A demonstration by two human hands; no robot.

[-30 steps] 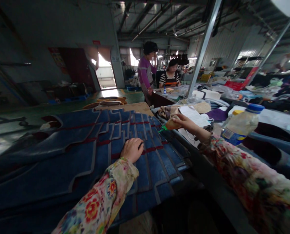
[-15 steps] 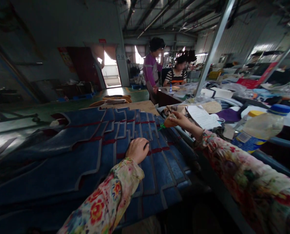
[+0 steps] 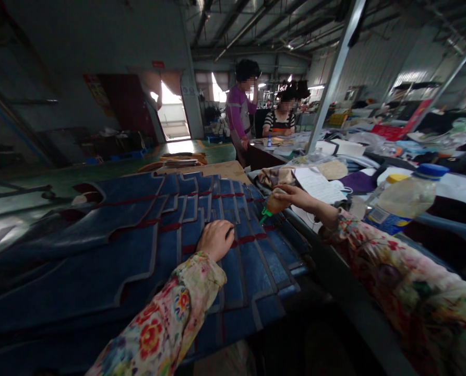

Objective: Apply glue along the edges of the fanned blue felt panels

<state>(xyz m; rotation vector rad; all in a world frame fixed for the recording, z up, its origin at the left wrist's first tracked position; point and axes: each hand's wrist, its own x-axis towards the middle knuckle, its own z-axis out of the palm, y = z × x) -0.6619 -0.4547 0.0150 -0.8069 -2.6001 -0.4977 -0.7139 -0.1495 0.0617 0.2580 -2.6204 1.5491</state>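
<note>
Overlapping blue leather-like pieces [image 3: 87,263] with grey edges and dark red strips are fanned out in rows before me. My left hand [image 3: 216,239] lies on them, fingers curled and close together. A small dark thing shows by its thumb and forefinger; what it is I cannot make out. My right hand [image 3: 295,197] is closed round a brownish squeeze bottle [image 3: 276,202] with a green nozzle [image 3: 264,213]. That nozzle points down and left, over the right-hand rows of pieces. Whether it touches them I cannot tell.
A large clear plastic bottle [image 3: 408,196] with a blue cap stands at my right among papers [image 3: 319,185] and scraps. A metal post [image 3: 334,78] rises beyond. Two co-workers, one standing [image 3: 238,112] and one seated [image 3: 275,121], are at a farther table.
My right hand has shifted slightly right and down with the squeeze bottle, its nozzle now angled lower. My left hand stays on the same pieces. The view has turned a little to the right.
</note>
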